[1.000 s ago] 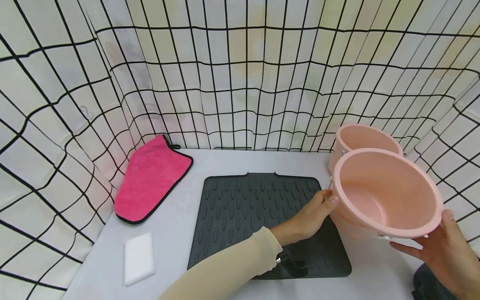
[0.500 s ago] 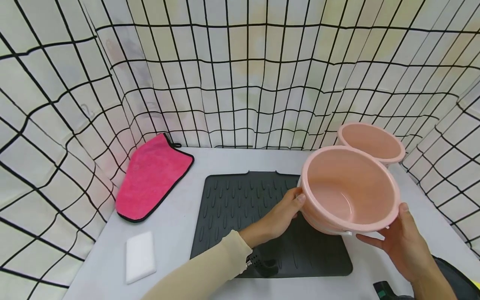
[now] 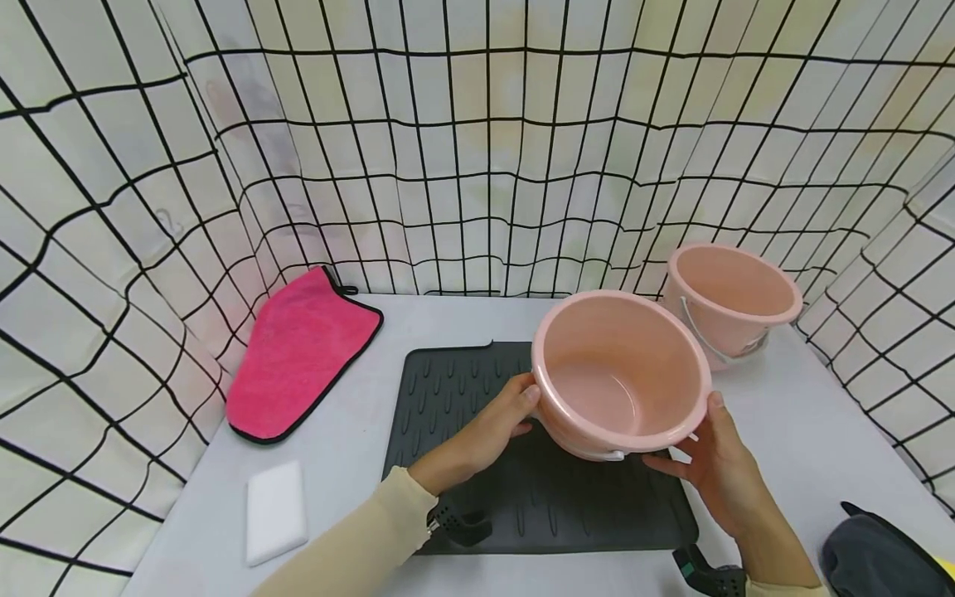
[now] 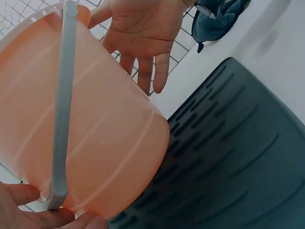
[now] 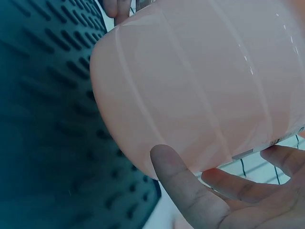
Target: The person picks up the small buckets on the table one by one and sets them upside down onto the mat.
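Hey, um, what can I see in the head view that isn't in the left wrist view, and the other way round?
Only the head view plainly shows the pink cloth, the white block and the second bucket at the back right.

Only the left wrist view shows a long stretch of the handle lying against the held bucket's side; from the head, just a small part shows.

Both show the left hand and right hand holding that bucket over the dark mat.
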### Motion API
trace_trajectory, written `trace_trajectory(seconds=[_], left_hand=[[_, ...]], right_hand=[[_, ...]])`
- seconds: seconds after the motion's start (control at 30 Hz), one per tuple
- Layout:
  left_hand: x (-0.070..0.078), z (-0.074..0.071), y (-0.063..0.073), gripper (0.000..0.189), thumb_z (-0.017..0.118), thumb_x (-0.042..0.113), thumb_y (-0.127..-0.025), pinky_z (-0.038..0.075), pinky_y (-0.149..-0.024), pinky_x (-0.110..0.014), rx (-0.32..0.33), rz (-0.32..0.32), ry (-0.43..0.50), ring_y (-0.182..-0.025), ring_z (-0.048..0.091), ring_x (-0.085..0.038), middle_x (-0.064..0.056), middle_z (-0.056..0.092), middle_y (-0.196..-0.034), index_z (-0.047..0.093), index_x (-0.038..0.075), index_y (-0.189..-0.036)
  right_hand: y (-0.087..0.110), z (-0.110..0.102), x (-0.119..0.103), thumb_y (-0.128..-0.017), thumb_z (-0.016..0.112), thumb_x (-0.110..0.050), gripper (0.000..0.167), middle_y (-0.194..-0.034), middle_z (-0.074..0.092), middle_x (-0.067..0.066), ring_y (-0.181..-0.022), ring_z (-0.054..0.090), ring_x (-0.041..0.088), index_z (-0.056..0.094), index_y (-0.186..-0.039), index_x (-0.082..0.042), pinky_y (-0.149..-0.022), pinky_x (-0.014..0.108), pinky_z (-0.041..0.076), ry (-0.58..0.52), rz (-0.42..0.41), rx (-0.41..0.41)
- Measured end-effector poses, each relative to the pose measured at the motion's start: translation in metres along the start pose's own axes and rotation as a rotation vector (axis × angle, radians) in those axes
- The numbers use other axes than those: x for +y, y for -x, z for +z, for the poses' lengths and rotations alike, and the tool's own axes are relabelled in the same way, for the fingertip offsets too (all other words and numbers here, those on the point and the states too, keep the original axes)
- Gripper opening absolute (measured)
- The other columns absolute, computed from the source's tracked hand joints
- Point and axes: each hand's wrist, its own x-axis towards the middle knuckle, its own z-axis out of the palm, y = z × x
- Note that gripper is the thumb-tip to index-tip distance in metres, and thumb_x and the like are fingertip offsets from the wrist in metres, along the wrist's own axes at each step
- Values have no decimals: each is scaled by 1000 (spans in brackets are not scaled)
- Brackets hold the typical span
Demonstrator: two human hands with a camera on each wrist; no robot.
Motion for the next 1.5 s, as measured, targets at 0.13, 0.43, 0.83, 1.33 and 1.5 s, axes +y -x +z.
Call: trace_trajectory(seconds=[0.13,0.43,0.83,1.33,1.5], left_hand=[[-4,-13,12,65,25,46,-114,33,-120,-59,29,-13,8,-150,33,-40,-16,25,-164,19,5,-164],[-12,-35,37,65,22,43,-115,30,-121,-61,73,-23,21,-151,31,-43,-23,24,-164,17,-1,-162],[-19,-53,55,64,21,42,-114,33,-119,-61,135,-42,40,-148,34,-46,-25,24,-163,17,0,-163],[-22,-70,67,64,17,43,-115,36,-117,-62,144,-16,38,-147,38,-48,-31,34,-159,15,3,-164],[-21,-72,69,64,18,43,-115,36,-117,-62,145,-26,44,-148,37,-48,-30,32,-161,14,3,-165]], right_hand=[[-9,14,2,-113,14,-50,58,-153,35,19,-132,55,34,19,-166,-26,-90,57,59,23,6,-23],[-25,41,6,-112,11,-55,68,-155,36,27,-140,43,48,23,-164,-14,-96,63,54,24,46,-73],[-42,64,7,-112,18,-57,69,-157,39,23,-140,42,53,30,-162,-12,-97,61,55,24,84,-95],[-53,79,10,-112,18,-57,69,-151,43,23,-138,46,47,35,-159,-11,-103,61,51,67,94,-109],[-53,81,10,-112,18,-57,69,-151,44,23,-138,46,47,36,-159,-10,-103,61,50,73,87,-118]])
